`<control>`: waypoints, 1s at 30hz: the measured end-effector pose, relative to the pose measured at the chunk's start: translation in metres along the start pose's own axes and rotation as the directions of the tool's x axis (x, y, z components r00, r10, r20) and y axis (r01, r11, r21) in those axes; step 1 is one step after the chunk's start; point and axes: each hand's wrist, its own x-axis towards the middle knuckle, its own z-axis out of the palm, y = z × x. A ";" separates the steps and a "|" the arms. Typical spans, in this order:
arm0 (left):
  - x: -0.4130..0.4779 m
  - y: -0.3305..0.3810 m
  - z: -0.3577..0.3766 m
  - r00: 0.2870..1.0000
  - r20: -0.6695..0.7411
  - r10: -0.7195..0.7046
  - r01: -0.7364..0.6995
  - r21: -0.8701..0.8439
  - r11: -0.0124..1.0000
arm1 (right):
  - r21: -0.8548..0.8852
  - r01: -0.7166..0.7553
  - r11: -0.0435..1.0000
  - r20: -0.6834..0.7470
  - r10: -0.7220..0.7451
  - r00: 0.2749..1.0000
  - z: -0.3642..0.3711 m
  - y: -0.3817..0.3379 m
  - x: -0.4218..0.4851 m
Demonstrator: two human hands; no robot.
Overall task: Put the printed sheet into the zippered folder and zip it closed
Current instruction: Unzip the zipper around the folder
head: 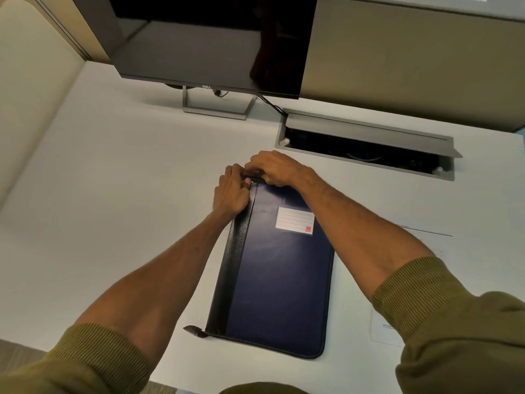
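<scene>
Nearest me, a dark zip tab sticks out at the near left corner of the folder. The folder lies flat on the white tabletop, blue with a black strip down its left side. To its right, the printed sheet lies on the tabletop, partly hidden under my right forearm. A white label sits on the far half of the folder. At the far left corner both hands meet: my left hand curls on the black strip with the thumb on top, and my right hand curls over the far edge beside it, fingertips hidden. Farther right is an open cable box; farthest stands a dark monitor.
</scene>
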 end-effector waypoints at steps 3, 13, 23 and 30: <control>-0.003 -0.001 0.002 1.000 -0.027 -0.011 0.010 -0.046 0.999 | -0.038 0.013 0.999 0.005 -0.013 1.000 0.001 0.005 -0.008; -0.009 0.002 0.001 0.998 -0.069 -0.010 0.005 -0.070 0.998 | -0.108 -0.067 0.992 0.006 0.068 0.998 0.001 0.042 -0.067; -0.014 0.004 -0.003 0.997 -0.068 -0.040 0.040 0.001 0.999 | -0.155 -0.297 0.942 -0.063 0.291 0.955 0.009 0.065 -0.136; -0.021 0.008 -0.007 0.989 -0.105 -0.108 0.112 0.033 0.993 | -0.110 -0.428 0.897 -0.151 0.410 0.899 0.023 0.076 -0.181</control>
